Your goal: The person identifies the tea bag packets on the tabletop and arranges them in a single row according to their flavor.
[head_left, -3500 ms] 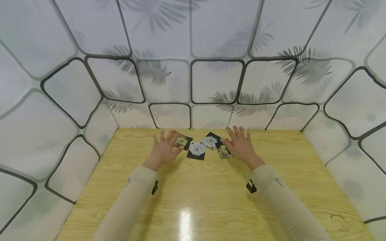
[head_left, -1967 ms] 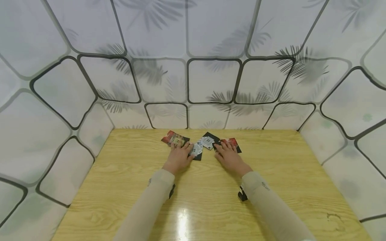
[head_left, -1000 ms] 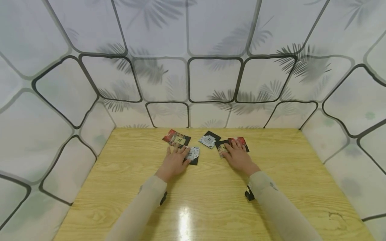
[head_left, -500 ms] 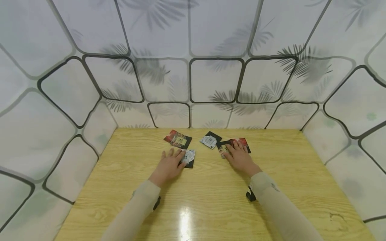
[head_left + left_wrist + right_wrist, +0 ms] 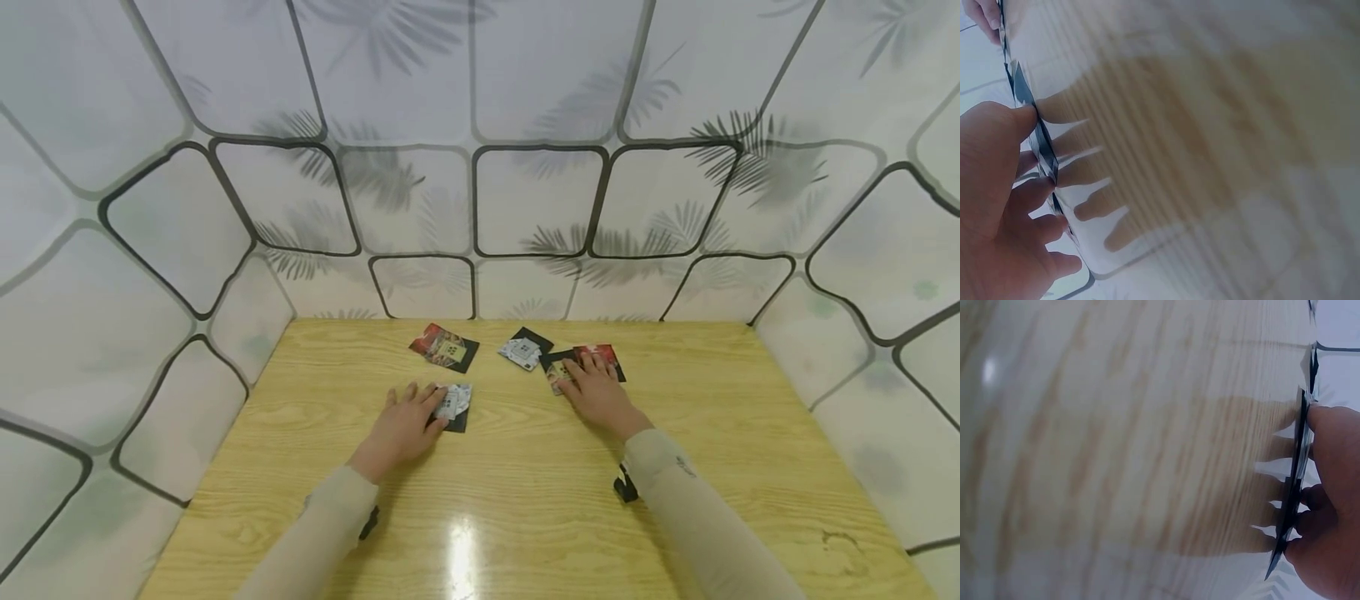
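Small flat printed packets lie on the wooden table. In the head view my left hand (image 5: 401, 429) rests straight fingers on a black-and-white packet (image 5: 452, 406), left of the middle. The left wrist view shows the thumb at that packet's (image 5: 1043, 140) edge. My right hand (image 5: 600, 396) lies flat on red-and-black packaging with a yellow label (image 5: 557, 372), covering part of it. Seen edge-on in the right wrist view, this packaging (image 5: 1294, 481) has the fingertips right at it. Behind the left hand lies a red-and-black packet (image 5: 447, 348), untouched. Another black-and-white packet (image 5: 525, 348) sits between the hands.
The light wooden table (image 5: 495, 492) ends at a pale curtain (image 5: 536, 200) with dark outlines and leaf prints, which also hangs on both sides. Dark wrist straps show under the sleeves (image 5: 315, 525). A dark curved mark (image 5: 838, 540) is at the table's front right.
My left hand has drawn the black-and-white packet leftward and nearer, away from the middle. My right hand shifted right with its packaging, then stayed still. The other packets hardly moved.
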{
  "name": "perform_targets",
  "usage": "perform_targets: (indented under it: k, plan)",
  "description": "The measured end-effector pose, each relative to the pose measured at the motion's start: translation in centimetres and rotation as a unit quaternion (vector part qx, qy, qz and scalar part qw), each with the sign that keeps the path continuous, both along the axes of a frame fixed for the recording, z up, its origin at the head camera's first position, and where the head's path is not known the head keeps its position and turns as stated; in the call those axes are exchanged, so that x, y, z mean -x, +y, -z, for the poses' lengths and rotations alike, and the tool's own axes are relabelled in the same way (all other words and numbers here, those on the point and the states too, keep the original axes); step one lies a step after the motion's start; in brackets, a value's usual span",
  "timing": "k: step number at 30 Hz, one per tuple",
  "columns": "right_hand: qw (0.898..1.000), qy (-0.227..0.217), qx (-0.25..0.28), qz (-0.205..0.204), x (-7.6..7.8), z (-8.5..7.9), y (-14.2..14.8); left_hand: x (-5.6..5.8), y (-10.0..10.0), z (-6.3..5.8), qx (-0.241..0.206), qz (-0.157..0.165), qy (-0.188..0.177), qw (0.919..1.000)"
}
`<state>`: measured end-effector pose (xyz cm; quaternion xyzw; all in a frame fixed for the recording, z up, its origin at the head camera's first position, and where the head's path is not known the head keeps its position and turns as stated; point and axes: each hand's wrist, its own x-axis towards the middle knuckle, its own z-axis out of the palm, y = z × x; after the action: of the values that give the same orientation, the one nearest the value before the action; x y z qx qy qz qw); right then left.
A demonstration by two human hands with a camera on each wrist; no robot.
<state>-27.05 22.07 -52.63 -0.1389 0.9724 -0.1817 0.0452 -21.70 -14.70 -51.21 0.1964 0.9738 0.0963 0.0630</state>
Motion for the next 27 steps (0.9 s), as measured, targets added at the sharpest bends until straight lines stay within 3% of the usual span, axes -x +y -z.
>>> perform_targets:
  k: [12,27]
  plan:
    - [1.0,0.004,-0.007,-0.006,0.1,0.7,0.1,-2.0,-1.7,0.5,-0.008,-0.007,0.002,0.9999]
    - [1.0,0.011,-0.006,-0.002,-0.2,-0.1,-0.3,-3.6,-4.1,0.5,-0.003,-0.022,0.017,0.9996]
